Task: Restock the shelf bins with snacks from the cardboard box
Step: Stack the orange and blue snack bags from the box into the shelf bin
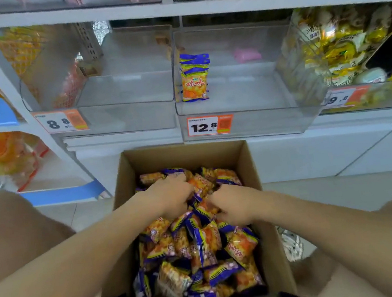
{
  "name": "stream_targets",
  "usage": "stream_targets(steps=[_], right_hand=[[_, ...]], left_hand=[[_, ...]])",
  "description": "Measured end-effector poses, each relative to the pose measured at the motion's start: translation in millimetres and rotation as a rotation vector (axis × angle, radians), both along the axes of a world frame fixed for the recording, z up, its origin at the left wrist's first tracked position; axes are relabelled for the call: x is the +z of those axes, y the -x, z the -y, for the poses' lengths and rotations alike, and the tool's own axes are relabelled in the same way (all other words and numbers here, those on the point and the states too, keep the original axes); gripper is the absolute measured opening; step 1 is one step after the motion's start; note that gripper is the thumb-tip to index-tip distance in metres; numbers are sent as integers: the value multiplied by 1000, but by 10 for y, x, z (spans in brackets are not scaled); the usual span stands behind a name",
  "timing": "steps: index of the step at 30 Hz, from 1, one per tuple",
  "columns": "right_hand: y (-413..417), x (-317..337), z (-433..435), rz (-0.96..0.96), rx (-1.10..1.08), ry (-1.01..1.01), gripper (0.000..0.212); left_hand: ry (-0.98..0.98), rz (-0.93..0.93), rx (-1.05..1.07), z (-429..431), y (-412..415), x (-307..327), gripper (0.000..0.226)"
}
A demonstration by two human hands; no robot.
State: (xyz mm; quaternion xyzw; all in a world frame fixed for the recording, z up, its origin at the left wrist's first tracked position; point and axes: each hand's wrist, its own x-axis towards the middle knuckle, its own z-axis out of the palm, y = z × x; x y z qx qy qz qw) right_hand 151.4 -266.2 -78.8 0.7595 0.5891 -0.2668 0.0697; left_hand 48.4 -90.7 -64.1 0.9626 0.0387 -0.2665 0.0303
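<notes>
Cardboard box (pixel 186 157) of snacks (pixel 204 248) sits on seemingly tiled floor (pixel 347 190) below shelf bins (pixel 262 124).

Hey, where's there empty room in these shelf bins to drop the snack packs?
Most of the 12.8 bin is bare: right of the standing snack packs at its left wall, in front of the pink packet. The 8.8 bin also looks bare. The 9.8 bin is crammed with gold-wrapped snacks and a phone.
</notes>
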Motion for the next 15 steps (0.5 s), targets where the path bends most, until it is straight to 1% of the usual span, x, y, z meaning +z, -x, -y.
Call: stream_targets(steps=[2,3,4,6,7,8,9,11,13,14,15], right_hand=[[103,-147,-3,-107,-5,-46,6],[152,-209,-4,-149,4,-52,15],[190,-271,0,-179,31,-45,30],[248,-393,19,-180,98,14,60],[270,-432,24,-154,135,32,70],[282,-481,22,-117,177,38,76],[287,-485,9,-68,223,39,75],[265,-431,-45,-27,274,42,60],[212,-322,-103,-115,219,56,47],[174,-254,-126,-171,152,36,45],[123,-188,-144,-212,65,-4,45]], left_hand=[[-66,-24,45,-25,-1,-145,52],[-59,-44,106,-48,1,-191,64],[-33,-58,180,-76,0,-227,73],[41,-83,285,-139,-4,-263,82],[67,-88,298,-165,-9,-262,80],[75,-66,300,-197,-19,-263,72],[72,-23,301,-226,-30,-262,60],[55,31,306,-297,-50,-293,36],[59,31,331,-373,-50,-356,20],[62,22,343,-392,-46,-378,18],[51,12,349,-408,-42,-397,22]])
